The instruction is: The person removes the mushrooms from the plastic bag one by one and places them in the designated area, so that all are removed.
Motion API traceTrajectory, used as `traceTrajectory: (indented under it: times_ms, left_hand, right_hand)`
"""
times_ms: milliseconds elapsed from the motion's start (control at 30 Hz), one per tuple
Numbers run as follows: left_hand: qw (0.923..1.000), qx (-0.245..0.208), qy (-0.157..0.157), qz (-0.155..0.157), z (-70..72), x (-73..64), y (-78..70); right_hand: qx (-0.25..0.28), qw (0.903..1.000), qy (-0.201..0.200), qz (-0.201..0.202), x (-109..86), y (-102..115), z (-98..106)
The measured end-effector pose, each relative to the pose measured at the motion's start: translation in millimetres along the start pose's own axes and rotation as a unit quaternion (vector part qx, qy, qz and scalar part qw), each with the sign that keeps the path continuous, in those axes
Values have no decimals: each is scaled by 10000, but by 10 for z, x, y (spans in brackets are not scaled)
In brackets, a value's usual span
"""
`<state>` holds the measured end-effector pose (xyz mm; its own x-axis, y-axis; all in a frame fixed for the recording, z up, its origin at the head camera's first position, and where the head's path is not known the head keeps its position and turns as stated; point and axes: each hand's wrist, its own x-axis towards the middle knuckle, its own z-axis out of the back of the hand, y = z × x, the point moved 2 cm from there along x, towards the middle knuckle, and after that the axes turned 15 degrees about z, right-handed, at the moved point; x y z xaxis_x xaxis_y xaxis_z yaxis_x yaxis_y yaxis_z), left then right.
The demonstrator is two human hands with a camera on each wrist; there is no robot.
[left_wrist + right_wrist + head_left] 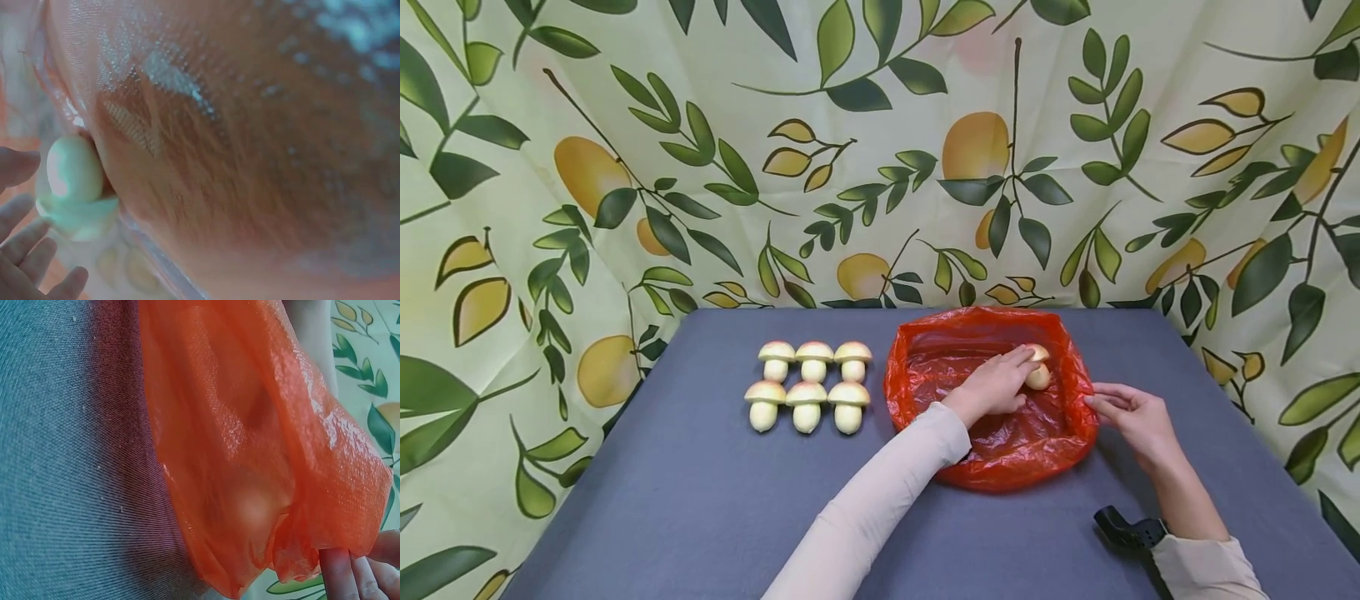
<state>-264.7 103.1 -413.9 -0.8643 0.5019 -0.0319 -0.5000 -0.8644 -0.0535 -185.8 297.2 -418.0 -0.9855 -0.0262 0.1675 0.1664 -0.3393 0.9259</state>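
Observation:
A red plastic bag (1000,468) lies with its mouth spread wide and its rim turned outward. My left hand (996,383) reaches inside, fingers extended at a toy mushroom (1038,377) with a pale stem and a rosy-cream cap. In the left wrist view the fingers (26,240) are spread beside this mushroom (74,169), with the fingertips right at its cap. My right hand (1138,421) pinches the bag's right rim between thumb and fingers; the right wrist view shows those fingers (340,575) at the red film (231,425).
Left of the bag, several more mushrooms (807,406) stand in two rows on the dark grey tabletop (700,500). A leaf-and-fruit patterned cloth (880,167) rises behind the table and along its sides. A black strap device (1131,530) sits at my right wrist.

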Motion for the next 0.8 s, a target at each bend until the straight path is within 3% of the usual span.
traceTrajectory:
  times_ms: [133, 367, 667, 800]
  left_hand:
    - [9994, 150, -294, -44, 33, -60, 49]
    - [9983, 119, -516, 225, 84, -87, 64]
    - [9990, 267, -74, 346, 17, 48, -65]
    - [9981, 401, -166, 439, 7, 60, -84]
  right_hand:
    - [155, 9999, -13, 8, 0, 19, 16]
    - [34, 10000, 52, 40, 19, 15, 21]
    - [115, 9998, -76, 155, 14, 19, -17]
    - [63, 9999, -108, 113, -2, 20, -4]
